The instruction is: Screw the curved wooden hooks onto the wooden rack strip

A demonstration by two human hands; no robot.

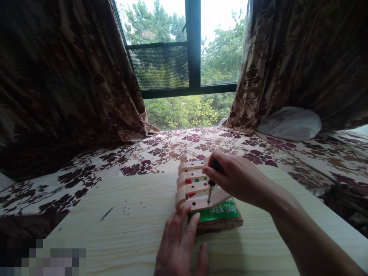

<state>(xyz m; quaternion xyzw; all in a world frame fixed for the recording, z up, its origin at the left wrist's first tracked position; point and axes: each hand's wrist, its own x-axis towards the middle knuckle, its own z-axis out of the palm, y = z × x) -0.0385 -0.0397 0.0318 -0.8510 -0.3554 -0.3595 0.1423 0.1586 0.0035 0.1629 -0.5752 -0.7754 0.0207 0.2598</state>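
My right hand [230, 174] is wrapped round the dark handle of a screwdriver [211, 184], which points down. Its tip meets a screw [209, 201] in the nearest slat of a light wooden slatted piece [198, 187]. Several slats with rounded left ends make up this piece, and dark screws or holes dot them. Beneath it lies a green, red and white printed packet or box [220, 212] with brown edges. My left hand [179, 245] has its fingers stretched out and apart, with fingertips against the near left corner of the wooden piece.
A pale wooden board [129, 218] bears everything, with a thin dark sliver [107, 213] and dark specks on its left. Behind it spreads floral cloth [172, 149]. A white plastic bag [290, 122] sits at the back right, and curtains [258, 76] flank the window [194, 57].
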